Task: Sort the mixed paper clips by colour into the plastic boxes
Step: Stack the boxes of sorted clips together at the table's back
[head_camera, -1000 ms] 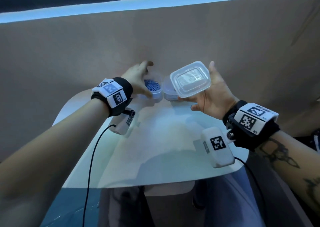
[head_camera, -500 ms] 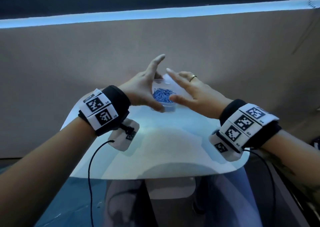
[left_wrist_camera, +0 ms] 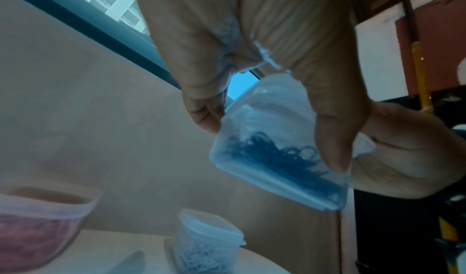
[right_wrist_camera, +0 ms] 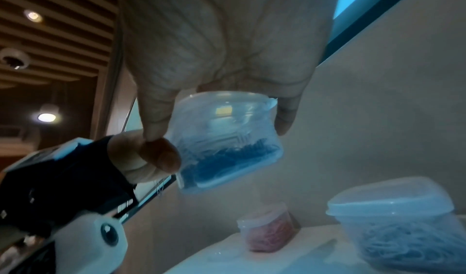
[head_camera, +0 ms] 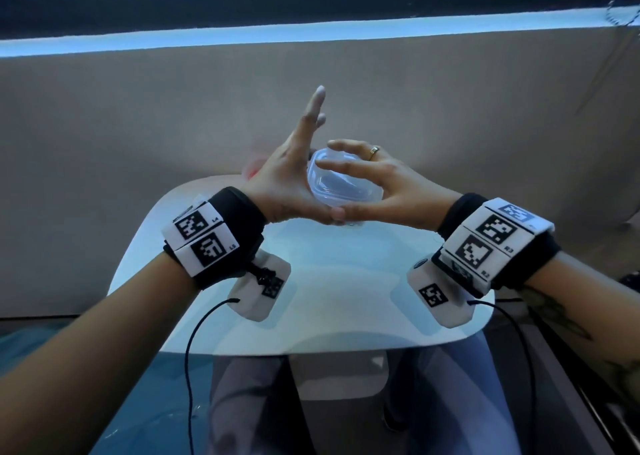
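Note:
A clear plastic box (head_camera: 343, 186) with its lid on hangs in the air over the white table (head_camera: 329, 281), between both hands. Dark blue paper clips (left_wrist_camera: 272, 158) lie heaped in its bottom. My left hand (head_camera: 298, 177) holds the box's left side with the thumb and a lower finger, while its index finger points straight up. My right hand (head_camera: 367, 180) grips the right side, fingers spread over the lid and thumb on the near wall. In the right wrist view the box (right_wrist_camera: 227, 142) tilts a little.
Two more boxes stand on the table by the beige wall: an open one with red clips (left_wrist_camera: 37, 228) (right_wrist_camera: 269, 230) and a lidded one with pale clips (left_wrist_camera: 206, 244) (right_wrist_camera: 403, 228). The near table edge sits over my knees.
One second ago my right hand held the lid beside the open blue-clip box on the table. It then set the lid on, and both hands have lifted the box.

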`<state>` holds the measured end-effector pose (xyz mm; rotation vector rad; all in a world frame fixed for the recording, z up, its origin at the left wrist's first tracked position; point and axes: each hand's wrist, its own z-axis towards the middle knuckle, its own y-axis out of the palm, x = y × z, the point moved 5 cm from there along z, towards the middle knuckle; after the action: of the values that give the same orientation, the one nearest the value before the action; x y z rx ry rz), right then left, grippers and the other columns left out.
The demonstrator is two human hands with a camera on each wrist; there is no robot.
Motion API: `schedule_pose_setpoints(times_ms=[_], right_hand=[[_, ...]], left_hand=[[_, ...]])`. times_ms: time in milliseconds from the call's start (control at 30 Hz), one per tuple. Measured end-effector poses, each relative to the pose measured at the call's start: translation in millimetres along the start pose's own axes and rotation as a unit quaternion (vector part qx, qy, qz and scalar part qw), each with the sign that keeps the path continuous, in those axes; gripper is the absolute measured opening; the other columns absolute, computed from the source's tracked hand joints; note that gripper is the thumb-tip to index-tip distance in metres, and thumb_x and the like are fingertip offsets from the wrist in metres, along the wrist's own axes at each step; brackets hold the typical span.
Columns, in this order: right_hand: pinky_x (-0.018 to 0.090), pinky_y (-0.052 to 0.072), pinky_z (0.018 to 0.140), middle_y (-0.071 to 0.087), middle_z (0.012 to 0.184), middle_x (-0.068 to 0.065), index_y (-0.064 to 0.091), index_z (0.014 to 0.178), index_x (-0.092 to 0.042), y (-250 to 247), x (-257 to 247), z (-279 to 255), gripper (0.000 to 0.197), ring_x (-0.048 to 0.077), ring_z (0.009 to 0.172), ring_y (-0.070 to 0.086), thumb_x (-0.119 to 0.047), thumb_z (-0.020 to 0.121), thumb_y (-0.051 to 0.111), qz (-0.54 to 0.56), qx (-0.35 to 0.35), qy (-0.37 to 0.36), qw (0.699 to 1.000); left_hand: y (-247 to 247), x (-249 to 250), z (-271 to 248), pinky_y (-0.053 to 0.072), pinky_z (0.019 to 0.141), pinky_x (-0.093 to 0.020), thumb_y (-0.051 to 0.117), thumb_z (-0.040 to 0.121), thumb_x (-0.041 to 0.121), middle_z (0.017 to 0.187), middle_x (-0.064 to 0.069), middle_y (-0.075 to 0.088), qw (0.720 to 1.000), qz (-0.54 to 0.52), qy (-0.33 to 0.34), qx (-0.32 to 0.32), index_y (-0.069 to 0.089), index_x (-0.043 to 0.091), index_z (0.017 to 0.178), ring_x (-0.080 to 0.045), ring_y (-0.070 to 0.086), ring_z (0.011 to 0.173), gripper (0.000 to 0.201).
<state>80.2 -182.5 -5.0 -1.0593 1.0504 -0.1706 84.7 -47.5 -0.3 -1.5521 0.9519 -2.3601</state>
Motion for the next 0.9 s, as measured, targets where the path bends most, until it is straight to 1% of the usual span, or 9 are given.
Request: schedule_pose_setpoints(times_ms=[133,267,333,367,433,567,667,733,900], right_hand=[[0.047,0.013,0.117,0.020,0.150,-0.022,0.036,0.116,-0.065,0,-5,0,0.042,-0.003,0.140,0.006,-0.066,0.075,0.045,0.034,0.001,0.009,0.999],[0.045,0.019,0.116,0.009,0.156,-0.005,0.014,0.144,-0.043,2,1,-3,0.082,0.014,0.144,0.011,-0.046,0.080,0.064,0.135,0.097,0.105,0.980],[0.040,0.047,0.095,0.035,0.145,0.004,0.022,0.141,-0.036,12,9,-6,0.088,0.023,0.128,0.045,-0.048,0.071,0.072,0.271,0.065,0.189,0.942],[0.032,0.054,0.077,0.053,0.127,0.007,0.038,0.134,-0.029,18,10,-8,0.072,0.022,0.107,0.061,-0.046,0.073,0.071,0.326,0.030,0.211,0.921],[0.021,0.051,0.057,0.067,0.090,0.001,0.058,0.110,-0.021,23,6,-10,0.030,0.016,0.077,0.065,-0.035,0.084,0.063,0.390,-0.012,0.218,0.895],[0.014,0.047,0.050,0.065,0.083,0.000,0.059,0.109,-0.021,23,7,-10,0.024,0.015,0.069,0.061,-0.030,0.087,0.059,0.411,0.003,0.184,0.893],[0.015,0.046,0.051,0.066,0.089,-0.001,0.057,0.113,-0.023,30,6,-10,0.028,0.013,0.069,0.061,-0.029,0.085,0.060,0.397,0.007,0.175,0.901],[0.016,0.045,0.048,0.066,0.092,0.001,0.052,0.121,-0.023,38,6,-8,0.042,0.012,0.066,0.061,-0.028,0.082,0.066,0.396,0.009,0.166,0.903],[0.016,0.042,0.043,0.064,0.101,0.006,0.041,0.127,-0.024,60,15,-8,0.069,0.014,0.062,0.062,-0.036,0.065,0.071,0.408,0.026,0.189,0.893]], left_hand=[[6,-2,-7,0.050,0.089,-0.022,0.083,0.041,0.034,0.133,0.005,0.037,0.997,-0.071,0.008,0.027,0.006,0.032,0.144,-0.004,0.055,0.114,0.129],[9,-2,-12,0.050,0.089,-0.021,0.081,0.041,0.034,0.121,0.008,0.044,0.994,-0.084,0.015,0.064,0.016,0.033,0.138,-0.011,0.050,0.119,0.117],[8,2,-13,0.047,0.089,-0.016,0.080,0.042,0.037,0.118,0.010,0.045,0.994,-0.056,0.034,0.086,0.019,0.029,0.137,-0.011,0.048,0.120,0.113],[7,3,-14,0.045,0.089,-0.014,0.079,0.043,0.037,0.117,0.010,0.045,0.994,-0.044,0.045,0.092,0.021,0.026,0.137,-0.010,0.047,0.119,0.111],[8,2,-14,0.044,0.090,-0.013,0.079,0.044,0.037,0.120,0.005,0.044,0.994,-0.040,0.051,0.090,0.022,0.021,0.138,-0.010,0.045,0.120,0.111],[12,-5,-16,0.042,0.096,-0.013,0.079,0.049,0.042,0.136,0.002,0.035,0.987,-0.130,-0.066,0.062,0.017,0.022,0.145,-0.005,0.038,0.130,0.116],[24,-15,-18,0.053,0.077,-0.025,0.055,0.081,0.056,0.124,-0.001,0.057,0.942,-0.248,-0.217,0.064,0.041,0.019,0.133,-0.012,0.062,0.098,0.065],[32,-23,-21,0.054,0.073,-0.034,0.040,0.093,0.054,0.105,-0.005,0.065,0.905,-0.314,-0.277,0.072,0.053,0.021,0.119,-0.021,0.064,0.085,0.044],[44,-41,-31,0.053,0.073,-0.038,0.051,0.089,0.048,0.101,-0.011,0.066,0.886,-0.369,-0.266,0.089,0.057,0.013,0.119,-0.027,0.064,0.086,0.047]])
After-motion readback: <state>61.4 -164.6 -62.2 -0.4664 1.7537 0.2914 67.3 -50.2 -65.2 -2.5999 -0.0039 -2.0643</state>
